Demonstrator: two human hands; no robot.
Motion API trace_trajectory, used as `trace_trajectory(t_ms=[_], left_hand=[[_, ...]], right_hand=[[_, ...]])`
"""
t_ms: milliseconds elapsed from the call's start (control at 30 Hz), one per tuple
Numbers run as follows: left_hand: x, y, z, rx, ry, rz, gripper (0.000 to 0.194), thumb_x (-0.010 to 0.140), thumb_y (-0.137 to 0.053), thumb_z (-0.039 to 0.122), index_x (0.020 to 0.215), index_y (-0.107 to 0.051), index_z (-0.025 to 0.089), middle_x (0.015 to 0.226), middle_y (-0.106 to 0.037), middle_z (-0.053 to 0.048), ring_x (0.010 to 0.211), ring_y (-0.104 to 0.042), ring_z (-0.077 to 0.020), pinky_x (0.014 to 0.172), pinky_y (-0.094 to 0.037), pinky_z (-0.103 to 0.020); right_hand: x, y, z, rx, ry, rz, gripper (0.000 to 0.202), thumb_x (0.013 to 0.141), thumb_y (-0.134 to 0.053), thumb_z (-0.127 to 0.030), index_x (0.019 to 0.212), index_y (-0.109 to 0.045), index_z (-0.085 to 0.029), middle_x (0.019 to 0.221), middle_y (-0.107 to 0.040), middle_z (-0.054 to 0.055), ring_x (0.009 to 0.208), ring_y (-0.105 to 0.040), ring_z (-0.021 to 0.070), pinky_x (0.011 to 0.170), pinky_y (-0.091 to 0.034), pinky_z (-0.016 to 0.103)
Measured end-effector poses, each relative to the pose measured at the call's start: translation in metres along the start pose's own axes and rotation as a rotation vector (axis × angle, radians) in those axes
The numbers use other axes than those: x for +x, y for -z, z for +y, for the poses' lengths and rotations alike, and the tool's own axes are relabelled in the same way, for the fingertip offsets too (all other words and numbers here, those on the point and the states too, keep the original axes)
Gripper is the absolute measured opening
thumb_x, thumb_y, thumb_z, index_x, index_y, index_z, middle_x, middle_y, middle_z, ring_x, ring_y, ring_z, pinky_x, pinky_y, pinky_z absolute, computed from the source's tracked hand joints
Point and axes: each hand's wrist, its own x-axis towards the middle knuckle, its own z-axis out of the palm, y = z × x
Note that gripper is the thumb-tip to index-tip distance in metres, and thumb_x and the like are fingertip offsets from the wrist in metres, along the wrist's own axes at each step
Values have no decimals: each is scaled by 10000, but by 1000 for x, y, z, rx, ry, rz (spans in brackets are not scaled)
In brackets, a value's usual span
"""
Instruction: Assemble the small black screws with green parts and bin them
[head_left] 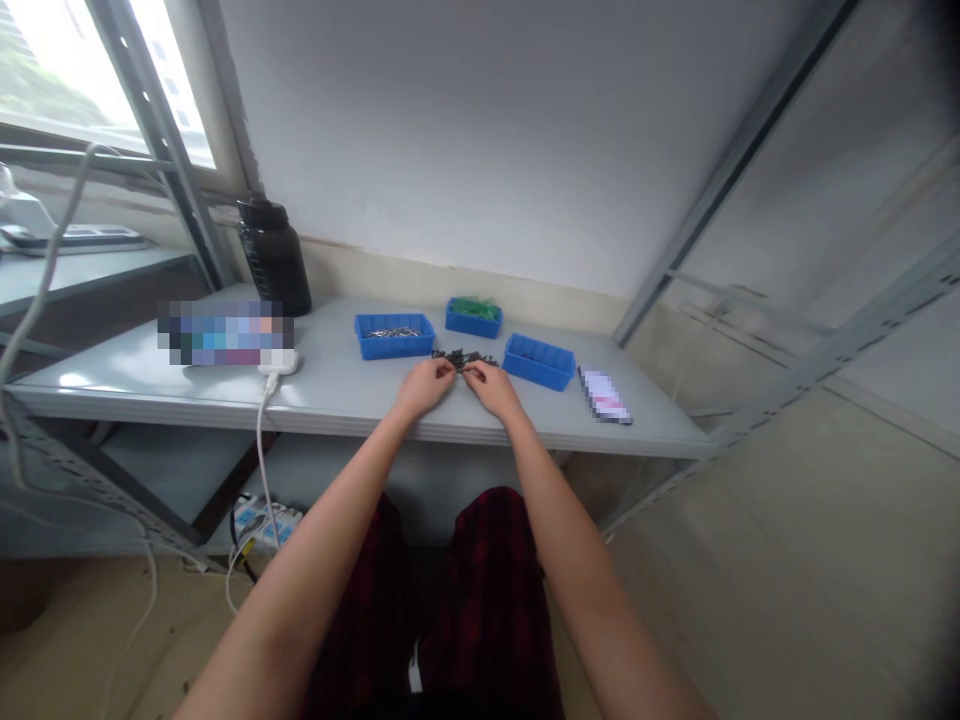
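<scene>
My left hand [429, 384] and my right hand [487, 384] rest close together near the front of the grey shelf table. The fingertips of each are pinched together, and what they hold is too small to make out. Just beyond them lies a pile of small black parts [469, 357]. To the left of the pile is a blue bin [395, 347] with thin silvery metal pieces in it. A second blue bin [538, 363], on the right, has a few dark bits inside. Behind the pile, a third blue bin [474, 325] holds green plastic material [475, 308].
A dark water bottle [274, 258] stands at the back left. In front of it are a blurred-out item [225, 332] and a white charger [279, 363] with a cable hanging over the edge. A phone [604, 395] lies at right. Metal posts [660, 285] frame the table; a power strip [262, 522] sits below.
</scene>
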Motion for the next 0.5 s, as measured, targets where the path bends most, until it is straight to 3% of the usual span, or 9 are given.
trace_trajectory(t_ms=[500], left_hand=[[0,0,0,0,-4,-3,229,867,-534,264,947,-723,163,973,-749,-89,907,-667,-237,848,-489,-331]], right_hand=[[0,0,-1,-4,-10,-1,184,891,-590,-251,1002,-729,-204,880,-748,55,812,-667,186,780,-476,297]])
